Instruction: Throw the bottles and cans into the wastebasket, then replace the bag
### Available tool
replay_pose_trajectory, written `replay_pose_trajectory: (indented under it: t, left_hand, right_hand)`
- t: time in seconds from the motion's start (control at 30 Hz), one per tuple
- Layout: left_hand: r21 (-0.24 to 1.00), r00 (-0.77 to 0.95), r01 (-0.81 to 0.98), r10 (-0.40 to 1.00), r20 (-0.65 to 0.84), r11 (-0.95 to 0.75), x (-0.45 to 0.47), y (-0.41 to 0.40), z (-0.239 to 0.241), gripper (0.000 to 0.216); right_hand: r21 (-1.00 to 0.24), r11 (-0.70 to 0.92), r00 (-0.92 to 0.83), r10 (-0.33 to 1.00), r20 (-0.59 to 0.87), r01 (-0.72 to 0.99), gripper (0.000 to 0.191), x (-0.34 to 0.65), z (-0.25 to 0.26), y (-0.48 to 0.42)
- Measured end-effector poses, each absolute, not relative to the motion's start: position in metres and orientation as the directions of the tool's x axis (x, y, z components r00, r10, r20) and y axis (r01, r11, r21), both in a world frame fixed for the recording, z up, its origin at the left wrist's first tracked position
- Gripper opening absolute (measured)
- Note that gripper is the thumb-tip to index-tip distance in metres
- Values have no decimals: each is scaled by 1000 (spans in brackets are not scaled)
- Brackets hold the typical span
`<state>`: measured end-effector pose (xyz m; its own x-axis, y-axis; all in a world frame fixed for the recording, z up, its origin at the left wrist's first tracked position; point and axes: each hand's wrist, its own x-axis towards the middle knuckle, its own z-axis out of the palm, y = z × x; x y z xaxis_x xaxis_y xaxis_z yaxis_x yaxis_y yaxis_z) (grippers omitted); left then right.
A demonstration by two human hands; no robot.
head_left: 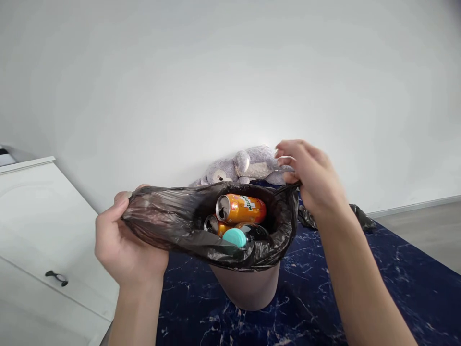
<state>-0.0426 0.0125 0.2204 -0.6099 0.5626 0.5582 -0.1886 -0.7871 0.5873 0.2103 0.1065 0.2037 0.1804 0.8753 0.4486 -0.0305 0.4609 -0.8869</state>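
A black plastic bin bag (169, 218) lines a small beige waste bin (248, 288) standing on a dark blue marbled rug (396, 288). My left hand (126, 240) is closed round the bag's left edge, bunching the plastic. At the bag's right rim my right hand (309, 175) pinches the plastic with its fingertips. Inside the bag lie an orange drink can (241, 209), a second can (212, 225) below it and a dark bottle with a teal cap (235, 237).
A grey plush toy (245, 168) lies against the white wall behind the bin. A white cabinet with a dark handle (56, 277) stands at the left. Grey floor (425, 226) shows at the right beyond the rug.
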Motion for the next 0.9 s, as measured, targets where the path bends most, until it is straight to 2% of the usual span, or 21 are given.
replay_pose_trajectory:
  t: [0.1, 0.2, 0.33, 0.4, 0.47, 0.57, 0.63, 0.77, 0.9]
  left_hand:
    - [580, -629, -187, 550, 550, -793, -45, 10, 221, 22]
    - [575, -625, -193, 551, 553, -795, -46, 6, 221, 19]
    - [580, -552, -286, 626, 551, -763, -42, 0, 222, 21]
    - [586, -523, -321, 655, 545, -744, -41, -3, 223, 22]
    - [593, -505, -331, 669, 546, -734, -39, -4, 224, 23]
    - [602, -498, -325, 673, 547, -730, -38, -4, 224, 24]
    - [601, -526, -309, 659, 538, -737, -38, -3, 224, 22]
    - [591, -584, -285, 625, 517, -755, -40, 0, 222, 14]
    - [599, -614, -236, 595, 518, -765, -45, 2, 220, 15]
  right_hand:
    - [-789, 455, 32, 859, 512, 414, 42, 210, 193, 109]
    - [-631, 353, -61, 898, 435, 691, 52, 209, 182, 114]
    - [-554, 311, -122, 928, 351, 772, 72, 212, 174, 121]
    - [-532, 312, -144, 932, 333, 787, 73, 213, 174, 123]
    - [-514, 292, -132, 937, 324, 806, 67, 213, 176, 123]
    - [-560, 299, -40, 904, 426, 773, 40, 211, 180, 120]
    - [-635, 356, 14, 865, 501, 686, 27, 208, 183, 117]
    - [-783, 513, 55, 824, 564, 351, 23, 206, 192, 110]
    - [-779, 626, 200, 761, 618, 26, 24, 206, 197, 104]
